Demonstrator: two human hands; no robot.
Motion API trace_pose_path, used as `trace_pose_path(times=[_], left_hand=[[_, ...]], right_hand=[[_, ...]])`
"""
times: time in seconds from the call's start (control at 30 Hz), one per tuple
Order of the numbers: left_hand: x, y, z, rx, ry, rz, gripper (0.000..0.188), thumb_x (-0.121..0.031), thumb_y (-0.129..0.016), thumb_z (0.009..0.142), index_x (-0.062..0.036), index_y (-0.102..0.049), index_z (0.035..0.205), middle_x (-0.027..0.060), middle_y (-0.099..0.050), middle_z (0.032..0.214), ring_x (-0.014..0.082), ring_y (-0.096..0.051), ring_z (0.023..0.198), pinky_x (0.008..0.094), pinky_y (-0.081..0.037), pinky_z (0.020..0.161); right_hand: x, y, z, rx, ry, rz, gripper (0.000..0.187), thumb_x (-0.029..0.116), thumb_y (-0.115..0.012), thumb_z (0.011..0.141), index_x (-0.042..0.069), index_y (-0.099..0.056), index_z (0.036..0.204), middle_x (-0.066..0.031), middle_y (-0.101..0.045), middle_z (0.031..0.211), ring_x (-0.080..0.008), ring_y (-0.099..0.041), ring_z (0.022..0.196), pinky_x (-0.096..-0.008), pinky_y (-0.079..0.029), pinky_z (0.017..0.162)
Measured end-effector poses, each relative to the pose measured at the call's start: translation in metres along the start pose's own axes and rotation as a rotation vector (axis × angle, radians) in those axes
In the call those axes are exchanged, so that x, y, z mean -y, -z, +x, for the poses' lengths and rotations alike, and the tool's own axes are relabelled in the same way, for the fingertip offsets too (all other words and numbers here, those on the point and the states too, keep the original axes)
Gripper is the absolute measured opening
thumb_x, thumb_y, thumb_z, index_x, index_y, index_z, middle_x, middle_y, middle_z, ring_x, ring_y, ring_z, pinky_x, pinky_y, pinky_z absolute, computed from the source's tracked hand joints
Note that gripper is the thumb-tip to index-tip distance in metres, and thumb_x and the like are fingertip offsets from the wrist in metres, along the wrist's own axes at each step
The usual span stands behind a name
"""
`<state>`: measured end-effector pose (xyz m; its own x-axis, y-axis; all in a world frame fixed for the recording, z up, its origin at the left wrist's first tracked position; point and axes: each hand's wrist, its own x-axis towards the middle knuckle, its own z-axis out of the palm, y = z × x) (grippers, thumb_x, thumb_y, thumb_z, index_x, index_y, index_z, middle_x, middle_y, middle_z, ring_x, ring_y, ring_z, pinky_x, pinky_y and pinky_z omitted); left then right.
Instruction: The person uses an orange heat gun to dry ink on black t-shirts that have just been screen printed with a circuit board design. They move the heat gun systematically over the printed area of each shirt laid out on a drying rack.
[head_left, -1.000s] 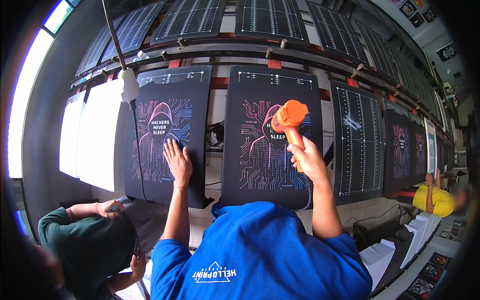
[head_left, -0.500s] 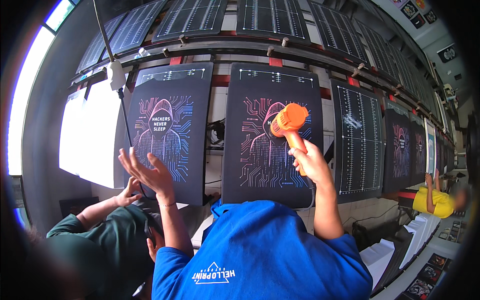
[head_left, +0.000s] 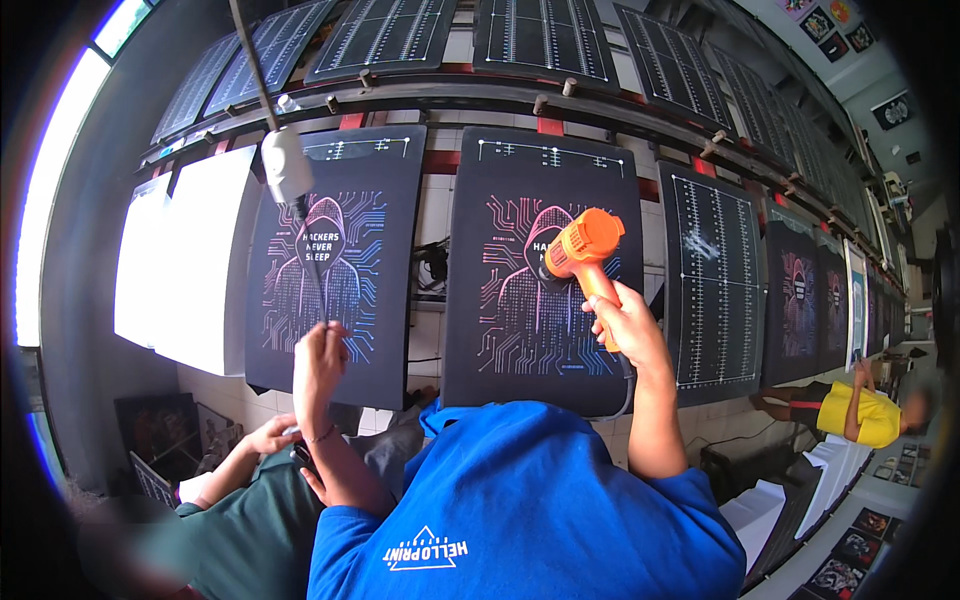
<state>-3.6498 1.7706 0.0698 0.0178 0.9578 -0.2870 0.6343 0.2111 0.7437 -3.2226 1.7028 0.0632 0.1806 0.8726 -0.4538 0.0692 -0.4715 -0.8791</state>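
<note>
My right hand (head_left: 622,318) is wrapped round the handle of an orange heat gun (head_left: 588,238). Its round body is over a black shirt (head_left: 497,345) printed with a hooded figure, covering part of the lettering. Further left, my left hand (head_left: 322,350) is closed round a dark power cord (head_left: 317,268). That cord runs up to a white socket block (head_left: 287,165) hanging from a thicker cable (head_left: 255,75). Behind the cord lies a second black shirt (head_left: 345,375) with the same print.
White-covered boards (head_left: 210,260) stand at the left, and a bare black board with white scale lines (head_left: 715,280) at the right. A metal rail (head_left: 450,93) crosses behind. A co-worker in green (head_left: 250,520) is close at my left; a person in yellow (head_left: 870,412) is far right.
My open left hand has closed on the cord, and the socket block has swung right and nearer. The co-worker in green has shifted lower. The heat gun has barely moved.
</note>
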Motion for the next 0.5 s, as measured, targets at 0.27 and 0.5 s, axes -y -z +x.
trace_pose_path(times=[0.27, 0.5], left_hand=[[-0.035, -0.035, -0.014, 0.824, -0.016, -0.331, 0.037, -0.023, -0.048, 0.103, 0.0089, -0.065, 0.097, 0.0139, -0.071, 0.079, 0.0209, -0.072, 0.074, 0.0313, -0.057, 0.07], [-0.051, -0.088, -0.015, 1.029, -0.156, -0.083, 0.039, -0.029, -0.049, 0.102, 0.0038, -0.067, 0.091, 0.0119, -0.072, 0.082, 0.0198, -0.072, 0.076, 0.0318, -0.056, 0.07]], right_hand=[[0.0, 0.004, -0.009, -0.072, -0.031, -0.079, 0.028, 0.014, -0.056, 0.094, -0.001, -0.056, 0.118, -0.0042, -0.062, 0.09, -0.007, -0.056, 0.063, -0.0223, -0.049, 0.055], [-0.011, 0.011, -0.008, -0.108, 0.007, 0.022, 0.025, 0.018, -0.058, 0.09, 0.0, -0.058, 0.107, -0.0034, -0.059, 0.08, -0.0089, -0.057, 0.06, -0.0246, -0.049, 0.051]])
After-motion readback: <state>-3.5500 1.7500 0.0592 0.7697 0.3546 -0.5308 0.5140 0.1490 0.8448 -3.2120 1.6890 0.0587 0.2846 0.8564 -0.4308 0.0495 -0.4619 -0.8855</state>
